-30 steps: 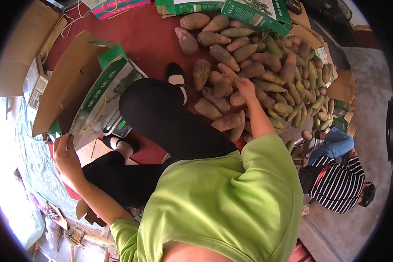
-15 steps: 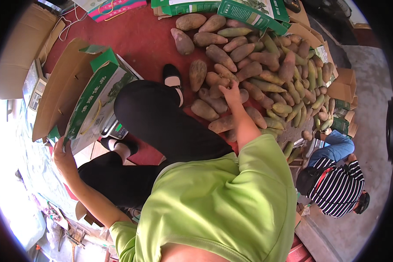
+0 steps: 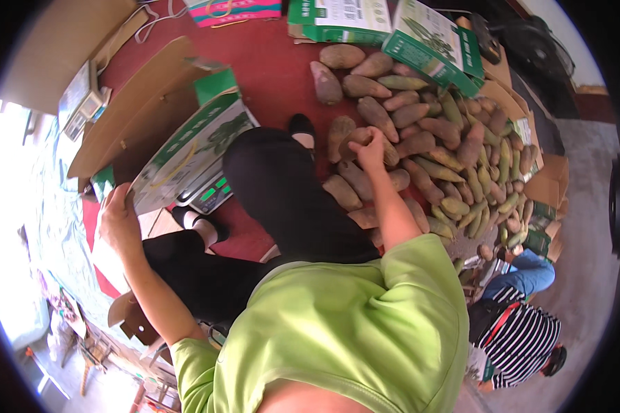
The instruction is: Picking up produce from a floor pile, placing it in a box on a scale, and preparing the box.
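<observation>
Red floor: right hand [image 3: 369, 144] grips a tuber [image 3: 357, 136]; left hand [image 3: 119, 221] clasps green-white carton [image 3: 186, 155].

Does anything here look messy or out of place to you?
A little. The sweet potatoes lie loose in a sprawling heap on the red floor, not in any box. The green-and-white carton is tipped on its side over a scale, steadied by the left hand. The right hand grips one potato in the heap.

The person is wearing a bright lime-green short-sleeved cotton shirt [image 3: 337, 330], loose black trousers [image 3: 282, 193], white socks [image 3: 204, 230] and black slip-on shoes [image 3: 300, 124]; 2 bare forearms are showing below the sleeves, with no gloves or jewellery visible.
</observation>
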The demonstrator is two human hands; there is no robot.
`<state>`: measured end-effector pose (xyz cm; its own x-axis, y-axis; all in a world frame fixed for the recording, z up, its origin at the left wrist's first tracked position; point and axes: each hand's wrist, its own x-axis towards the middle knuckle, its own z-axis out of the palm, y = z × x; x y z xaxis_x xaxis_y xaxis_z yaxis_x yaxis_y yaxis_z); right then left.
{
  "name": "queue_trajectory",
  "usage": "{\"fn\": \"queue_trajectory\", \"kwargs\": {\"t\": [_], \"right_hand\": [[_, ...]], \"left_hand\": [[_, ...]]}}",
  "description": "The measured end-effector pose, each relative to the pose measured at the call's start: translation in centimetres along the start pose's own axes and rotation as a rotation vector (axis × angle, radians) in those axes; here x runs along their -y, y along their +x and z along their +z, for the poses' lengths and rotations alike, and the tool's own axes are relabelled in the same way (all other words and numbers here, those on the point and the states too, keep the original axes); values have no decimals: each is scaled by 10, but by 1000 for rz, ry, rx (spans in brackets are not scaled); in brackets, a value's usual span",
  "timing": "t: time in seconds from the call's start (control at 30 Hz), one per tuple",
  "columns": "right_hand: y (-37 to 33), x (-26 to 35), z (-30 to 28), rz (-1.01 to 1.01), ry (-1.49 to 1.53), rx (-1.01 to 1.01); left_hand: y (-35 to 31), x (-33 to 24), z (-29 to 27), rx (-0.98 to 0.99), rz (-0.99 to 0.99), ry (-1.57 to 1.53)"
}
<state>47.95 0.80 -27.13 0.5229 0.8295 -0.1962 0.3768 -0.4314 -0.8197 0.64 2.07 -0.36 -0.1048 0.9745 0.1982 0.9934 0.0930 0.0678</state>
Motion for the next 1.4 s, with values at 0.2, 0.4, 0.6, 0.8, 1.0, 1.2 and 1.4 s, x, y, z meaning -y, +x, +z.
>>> {"fn": "queue_trajectory", "kwargs": {"t": [0.2,0.4,0.6,0.8,1.0,1.2,1.4], "right_hand": [[9,178,0,-415,569,96],[-30,337,28,-788,696,191],[-68,370,91,-1067,260,403],[-60,344,88,-1000,330,403],[4,254,44,-771,285,160],[88,91,-45,-415,-211,-90],[119,-6,-157,160,-734,-271]], "left_hand": [[-1,-7,-5,38,-56,23],[0,0,-2,24,-62,9],[2,2,1,1,-19,18],[1,3,1,8,-13,52],[-4,15,5,17,-21,70],[1,3,3,23,-4,61],[1,12,11,-15,0,58]]}}
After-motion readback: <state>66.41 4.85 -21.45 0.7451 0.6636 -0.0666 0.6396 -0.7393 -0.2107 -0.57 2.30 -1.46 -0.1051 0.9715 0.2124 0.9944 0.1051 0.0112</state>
